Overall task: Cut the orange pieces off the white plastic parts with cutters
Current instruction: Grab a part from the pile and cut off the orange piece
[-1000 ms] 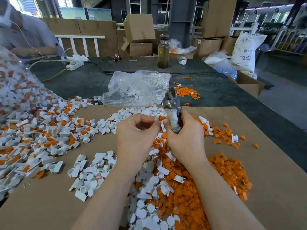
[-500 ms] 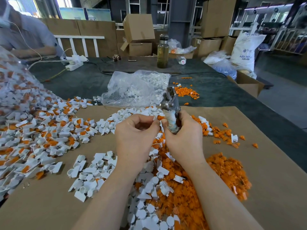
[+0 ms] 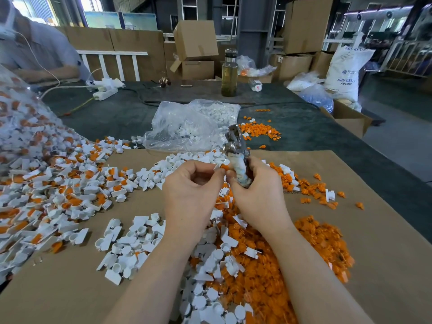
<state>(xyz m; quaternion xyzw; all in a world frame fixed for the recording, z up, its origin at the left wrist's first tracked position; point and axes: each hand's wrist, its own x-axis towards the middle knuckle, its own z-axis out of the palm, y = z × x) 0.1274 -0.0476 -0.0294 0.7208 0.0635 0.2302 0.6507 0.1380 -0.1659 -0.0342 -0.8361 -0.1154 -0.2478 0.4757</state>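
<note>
My right hand [image 3: 259, 195] grips the wrapped handles of metal cutters [image 3: 236, 146], jaws pointing up and away. My left hand [image 3: 194, 190] pinches a small orange and white part [image 3: 223, 167] right beside the cutter handles. A heap of uncut white parts with orange pieces [image 3: 53, 188] spreads over the left of the cardboard sheet [image 3: 374, 265]. Cut white parts [image 3: 131, 244] lie in front of my left arm. Cut orange pieces [image 3: 268, 284] are piled under and right of my right arm.
A clear plastic bag of white parts [image 3: 191, 125] lies behind my hands, with more orange bits [image 3: 259, 130] on the dark cloth. Farther back stand a glass bottle [image 3: 229, 73], a power strip [image 3: 105, 88] and cardboard boxes [image 3: 196, 40]. Another person's sleeve [image 3: 42, 50] is at far left.
The hands stay together in nearly the same spot. The orange and white part now shows more clearly between my left fingertips beside the cutter handles.
</note>
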